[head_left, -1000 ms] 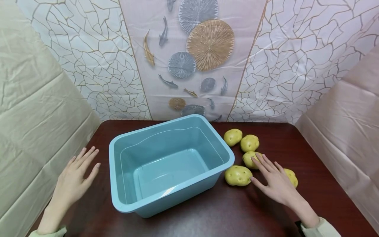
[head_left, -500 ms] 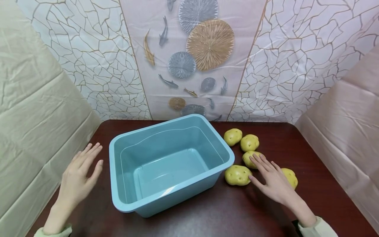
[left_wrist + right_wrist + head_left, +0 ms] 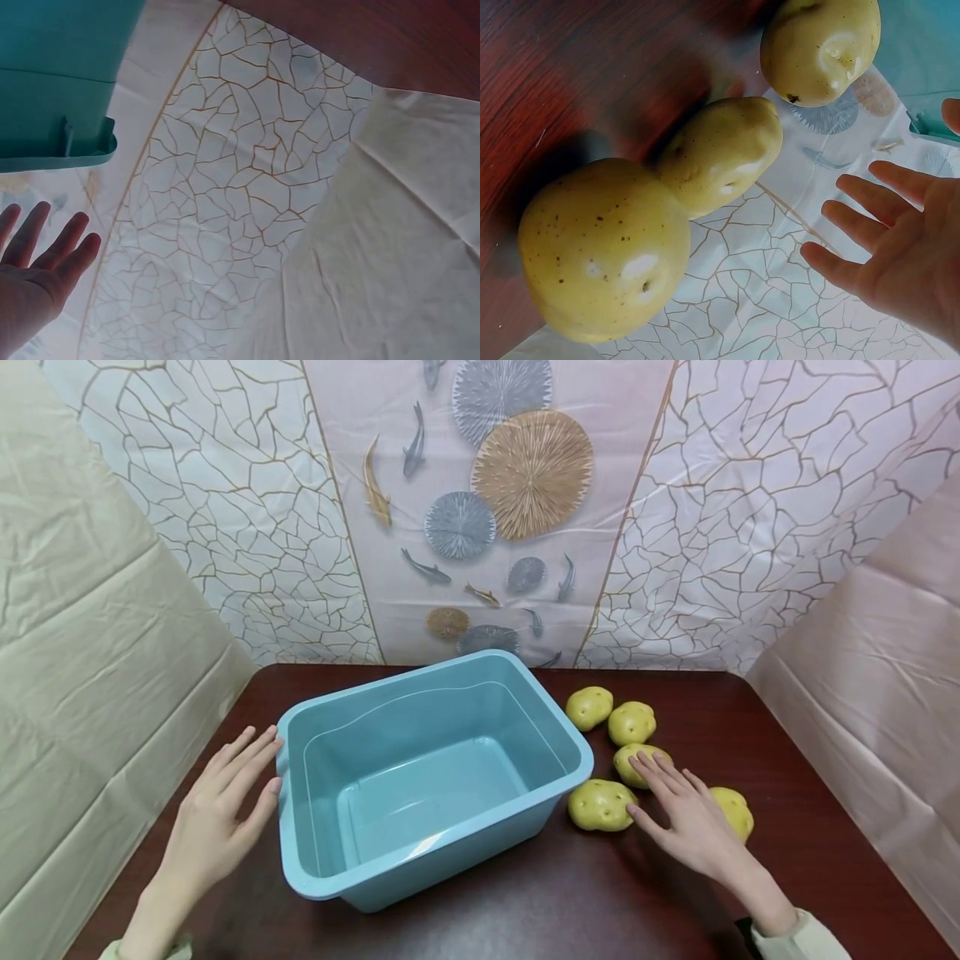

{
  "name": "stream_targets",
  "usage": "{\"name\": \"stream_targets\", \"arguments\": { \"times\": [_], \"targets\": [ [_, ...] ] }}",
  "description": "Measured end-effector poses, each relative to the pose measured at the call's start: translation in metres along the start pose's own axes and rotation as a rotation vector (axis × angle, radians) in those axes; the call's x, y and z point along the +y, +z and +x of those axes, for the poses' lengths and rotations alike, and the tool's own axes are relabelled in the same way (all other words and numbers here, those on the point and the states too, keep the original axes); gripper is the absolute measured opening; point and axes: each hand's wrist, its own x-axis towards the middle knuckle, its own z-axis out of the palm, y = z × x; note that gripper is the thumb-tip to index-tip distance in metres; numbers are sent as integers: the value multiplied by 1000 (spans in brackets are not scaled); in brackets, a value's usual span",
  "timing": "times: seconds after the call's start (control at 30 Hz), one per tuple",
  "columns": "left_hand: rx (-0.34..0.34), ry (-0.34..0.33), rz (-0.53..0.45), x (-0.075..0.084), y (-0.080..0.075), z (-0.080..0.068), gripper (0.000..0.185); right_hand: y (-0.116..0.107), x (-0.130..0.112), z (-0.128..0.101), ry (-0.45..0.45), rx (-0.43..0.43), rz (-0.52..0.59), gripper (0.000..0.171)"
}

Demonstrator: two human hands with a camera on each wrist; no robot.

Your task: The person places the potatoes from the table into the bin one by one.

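Hands sit on either side of the blue tub [image 3: 427, 777], which stands in the middle of the dark desk [image 3: 787, 827]. The left hand [image 3: 217, 810] has slid in from the left over the last second — earlier it lay well apart from the tub, and now its straight, spread fingers reach the tub's left rim, just touching or nearly so. That looks like a move to steady the tub. The right hand [image 3: 693, 827] has hardly shifted: flat, fingers spread, gripping nothing, resting among the potatoes, with its fingertips on the middle potato [image 3: 633, 760] and its thumb beside the near potato [image 3: 600, 804]. Two more potatoes [image 3: 611, 714] lie behind, and a fifth [image 3: 735, 810] is partly under the hand. The tub holds nothing, its mouth wide open — room to drop things in. Bare desk runs along the front edge; curtains close in on both sides.
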Motion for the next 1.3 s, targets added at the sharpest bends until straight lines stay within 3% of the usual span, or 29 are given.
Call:
{"name": "stream_targets", "arguments": {
  "times": [0.37,0.7,1.03,1.3],
  "targets": [
    [-147,-28,-21,11,2,-4,45,2,-5,3,-16,-25,11,60],
    [-196,7,-59,18,3,-7,49,7,-8,5,-51,-12,-7,63],
    [-160,147,-138,33,6,-6,45,10,-9,7,-61,-8,-32,64],
    [-167,196,-170,49,10,-9,47,13,-10,8,-63,-18,-25,63]
  ]
}}
